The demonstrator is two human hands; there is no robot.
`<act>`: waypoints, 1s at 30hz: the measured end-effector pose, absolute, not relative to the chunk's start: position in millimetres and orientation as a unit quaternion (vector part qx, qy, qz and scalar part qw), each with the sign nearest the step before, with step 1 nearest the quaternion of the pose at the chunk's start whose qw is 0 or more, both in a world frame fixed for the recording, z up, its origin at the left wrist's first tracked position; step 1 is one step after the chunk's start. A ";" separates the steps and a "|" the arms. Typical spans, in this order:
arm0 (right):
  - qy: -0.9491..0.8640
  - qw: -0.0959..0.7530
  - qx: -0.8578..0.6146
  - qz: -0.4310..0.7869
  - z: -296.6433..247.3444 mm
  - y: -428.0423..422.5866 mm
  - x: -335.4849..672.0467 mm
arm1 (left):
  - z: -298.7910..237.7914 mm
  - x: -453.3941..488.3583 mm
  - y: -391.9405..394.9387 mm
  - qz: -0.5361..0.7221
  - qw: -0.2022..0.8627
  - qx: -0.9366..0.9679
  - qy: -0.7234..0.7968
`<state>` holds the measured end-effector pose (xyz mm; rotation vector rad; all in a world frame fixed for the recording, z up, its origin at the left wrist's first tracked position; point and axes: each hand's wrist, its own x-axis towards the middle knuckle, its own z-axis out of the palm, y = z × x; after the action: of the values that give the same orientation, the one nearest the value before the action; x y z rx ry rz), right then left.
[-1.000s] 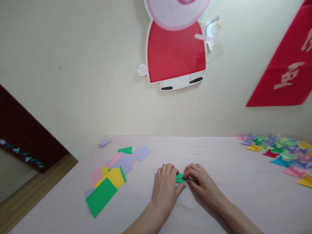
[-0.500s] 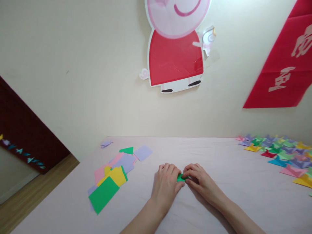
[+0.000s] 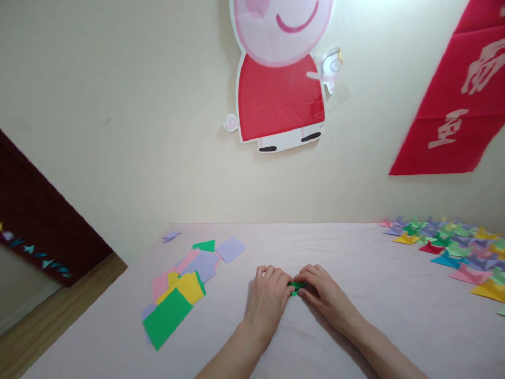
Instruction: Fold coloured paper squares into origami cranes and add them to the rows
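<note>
A small folded green paper point(image 3: 295, 287) lies low over the table in the middle, mostly covered by fingers. My left hand point(image 3: 271, 288) pinches its left side between thumb and fingers. From the other side, my right hand point(image 3: 319, 288) grips the right end, fingers curled and thumb below. Only a narrow green strip and a small lower flap show between the two hands, so the exact shape of the fold cannot be made out.
Loose sheets, with a green sheet point(image 3: 168, 319) and a yellow sheet point(image 3: 192, 288) on top, lie at the left of the pale-covered table point(image 3: 221, 337). Rows of folded paper shapes point(image 3: 467, 256) stand at the right. Behind rises a wall with a pig cutout point(image 3: 281, 97) and a red banner point(image 3: 442, 105).
The green paper's visible part has gone from a flatter patch to a narrow strip with a small flap below. Both hands stay in nearly the same place; the view has shifted slightly.
</note>
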<state>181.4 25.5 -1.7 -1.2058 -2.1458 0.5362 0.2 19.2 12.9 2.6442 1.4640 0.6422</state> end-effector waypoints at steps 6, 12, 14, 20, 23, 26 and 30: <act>-0.802 0.310 -0.480 0.175 -0.5 25.7 178.9 | 12.7 1.2 16.3 0.241 0.070 0.841 0.479; -0.797 0.321 -0.476 0.188 -0.8 25.7 180.9 | 8.0 -0.7 18.1 0.261 0.105 0.827 0.487; -0.793 0.328 -0.477 0.192 -1.0 25.9 181.9 | 7.9 -1.7 19.5 0.268 0.113 0.823 0.488; -0.798 0.335 -0.460 0.197 -0.4 26.4 181.6 | 13.7 -1.9 18.8 0.261 0.104 0.828 0.485; -0.796 0.339 -0.461 0.198 0.0 26.4 181.5 | 16.4 -1.4 17.8 0.263 0.095 0.833 0.478; -0.781 0.349 -0.478 0.201 -0.4 26.8 183.1 | 16.6 -2.3 18.5 0.275 0.091 0.828 0.480; -0.767 0.368 -0.469 0.239 0.5 26.8 186.0 | 15.1 -4.6 20.6 0.292 0.113 0.818 0.482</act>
<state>186.0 26.8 0.5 -1.2037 -1.9695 0.6152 -4.6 20.6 15.1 2.4007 1.4134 0.8563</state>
